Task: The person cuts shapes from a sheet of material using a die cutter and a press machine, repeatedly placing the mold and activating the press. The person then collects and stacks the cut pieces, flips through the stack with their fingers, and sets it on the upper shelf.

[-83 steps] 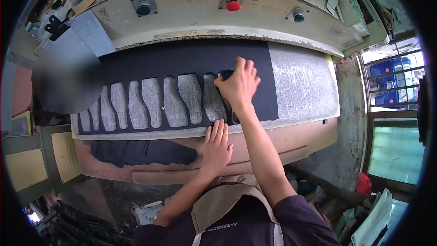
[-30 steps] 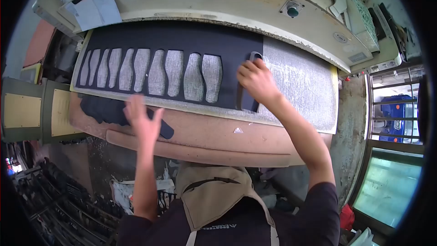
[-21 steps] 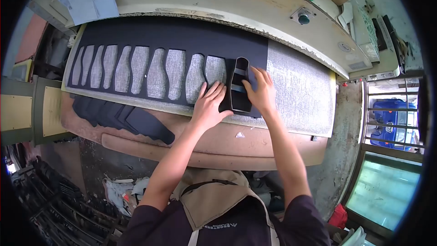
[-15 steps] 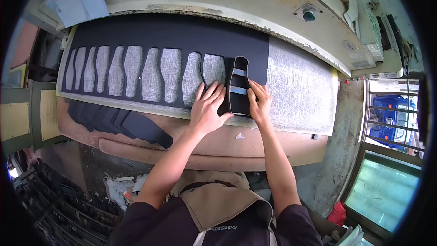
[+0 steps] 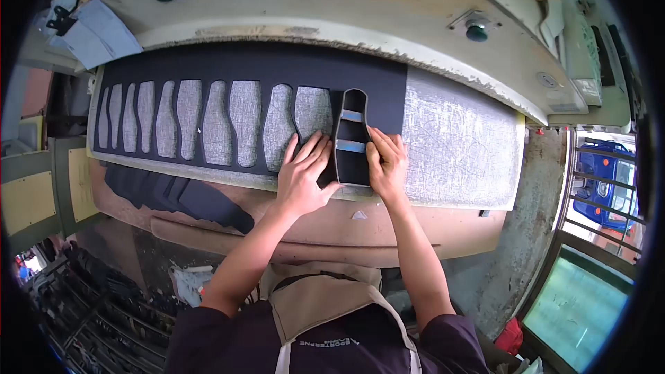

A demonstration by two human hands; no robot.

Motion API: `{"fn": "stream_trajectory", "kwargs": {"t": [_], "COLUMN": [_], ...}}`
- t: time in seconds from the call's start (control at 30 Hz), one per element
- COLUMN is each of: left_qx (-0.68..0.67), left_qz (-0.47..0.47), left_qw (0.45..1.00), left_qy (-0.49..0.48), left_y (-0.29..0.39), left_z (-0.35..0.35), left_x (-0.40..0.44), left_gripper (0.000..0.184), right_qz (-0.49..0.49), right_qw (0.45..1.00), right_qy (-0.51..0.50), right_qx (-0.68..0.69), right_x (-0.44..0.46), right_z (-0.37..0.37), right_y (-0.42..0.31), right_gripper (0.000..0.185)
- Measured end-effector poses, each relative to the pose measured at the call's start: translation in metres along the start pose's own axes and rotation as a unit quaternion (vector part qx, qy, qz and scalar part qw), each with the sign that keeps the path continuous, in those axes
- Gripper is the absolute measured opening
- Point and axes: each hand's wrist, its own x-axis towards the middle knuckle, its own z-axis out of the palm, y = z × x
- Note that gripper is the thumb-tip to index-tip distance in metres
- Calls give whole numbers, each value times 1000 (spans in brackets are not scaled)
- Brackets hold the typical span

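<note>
Open sole-shaped frame [image 5: 352, 146], thin dark walls, two bluish crossbars, sitting flat on the black sheet [image 5: 263, 64] just right of its wavy cutouts [image 5: 217, 125].

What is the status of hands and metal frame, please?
Left hand on black sheet, thumb at metal frame. Right hand against frame's right side. Frame standing on sheet. Pale scrap nearby, off sheet.

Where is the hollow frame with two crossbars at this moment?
Near the middle of the head view, the hollow frame stands on the black sheet, just right of the cut-out holes, between the left hand and right hand.
</note>
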Motion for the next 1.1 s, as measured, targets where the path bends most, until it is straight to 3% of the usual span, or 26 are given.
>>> {"fn": "stream_trajectory", "kwargs": {"t": [0.2, 0.27, 0.37, 0.43, 0.47, 0.53, 0.6, 0.67, 0.87, 1.1], "left_qx": [93, 91, 47, 81, 81, 95, 113, 149, 184, 184], "left_qz": [40, 40, -6, -49, -40, -71, -50, -7, 64, 54], "left_qw": [989, 982, 967, 968, 967, 984, 978, 966, 939, 934], "left_qy": [110, 162, 249, 231, 240, 136, 171, 214, 284, 302], "left_y": [0, 7, 17, 24, 19, 8, 7, 3, -3, -13], "left_z": [8, 7, 5, 5, 10, 29, 27, 20, 15, 28], "left_x": [8, -1, -28, -58, -69, -86, -61, -36, -18, -27], "left_gripper": [70, 67, 57, 33, 33, 16, 16, 18, 16, 19], "right_qz": [-97, -177, -249, -247, -237, -237, -216, -223, -194, -166], "right_qw": [992, 946, 899, 918, 930, 948, 967, 963, 972, 971], "right_qy": [75, 264, 331, 284, 260, 201, 42, -17, 11, 23], "right_qx": [-3, -57, -143, -126, -105, -63, -127, -148, -129, -169], "right_x": [28, 51, 96, 89, 71, 20, -40, -66, -62, -68], "right_z": [-10, -44, -116, -134, -126, -103, -62, -33, -2, 8], "right_y": [15, -1, -42, -39, -29, -16, -5, -2, -3, -2], "right_gripper": [41, 52, 56, 60, 58, 55, 40, 36, 38, 28]}}
